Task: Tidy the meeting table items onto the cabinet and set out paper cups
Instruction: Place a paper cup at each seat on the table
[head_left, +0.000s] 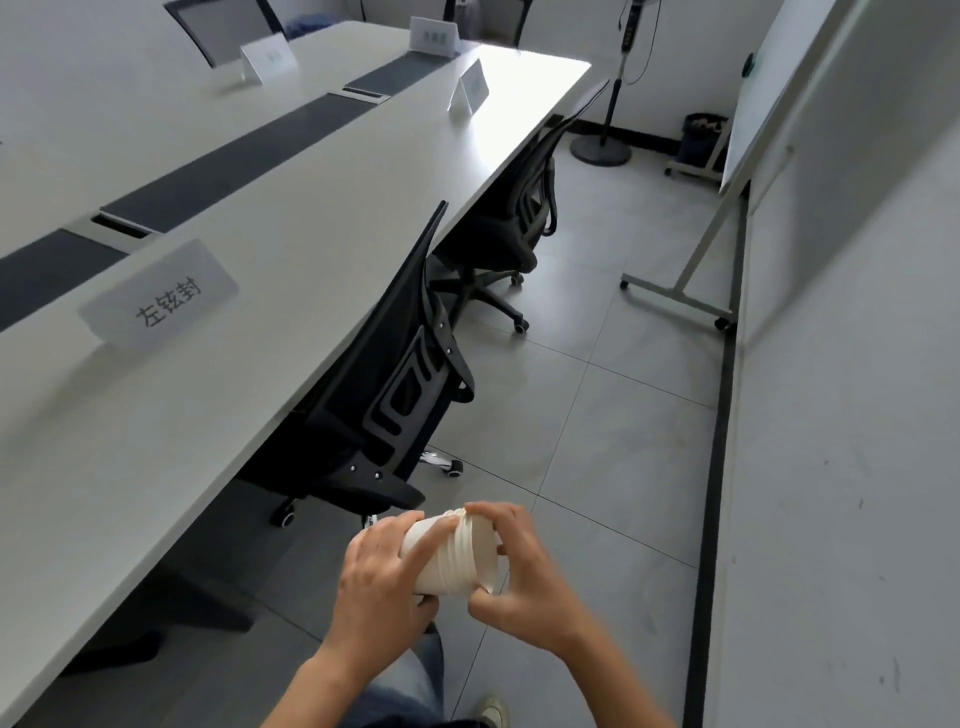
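Fingers (434, 540) of L hand (379, 582) curl round base end of paper cup stack (462, 564); R hand (530, 587) pinches rim end, thumb under; stack lies sideways betw. both hands, over floor tiles (597, 415), off meeting table's (260, 234) right edge, near a chair (384, 395); name card (161, 301) stands on table.

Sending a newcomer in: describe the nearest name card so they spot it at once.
Start at the long white table. At its near end, beside the dark centre strip, stands a name card. It alone shows large, clearly readable dark characters.
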